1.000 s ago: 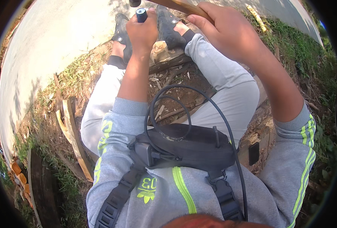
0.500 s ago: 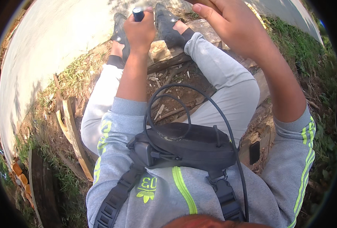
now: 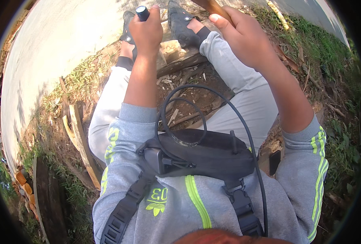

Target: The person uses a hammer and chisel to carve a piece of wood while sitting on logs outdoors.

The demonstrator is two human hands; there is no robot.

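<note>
My left hand (image 3: 146,35) is closed around a dark, round handle (image 3: 142,14) with a pale, shiny end that points up; whatever tool is below it is hidden by the fist. To the right, my right hand (image 3: 245,40) grips a brown wooden handle (image 3: 214,7) that runs out past the top edge, so its far end is out of view. Between my feet lies a pale, chopped piece of wood (image 3: 173,49), nearest to my left hand. A dark log (image 3: 184,66) lies in front of it.
Dark shoes (image 3: 182,25) flank the wood piece. Wood chips (image 3: 173,116) litter the soil between my legs. Split wood pieces (image 3: 81,142) stand at the left, by a paved surface (image 3: 62,44). A black waist bag (image 3: 205,152) with a looped cable (image 3: 229,107) sits at my lap.
My right hand has come lower and a little to the left, showing more of the wooden handle. My left hand has shifted slightly left, still holding the dark handle.
</note>
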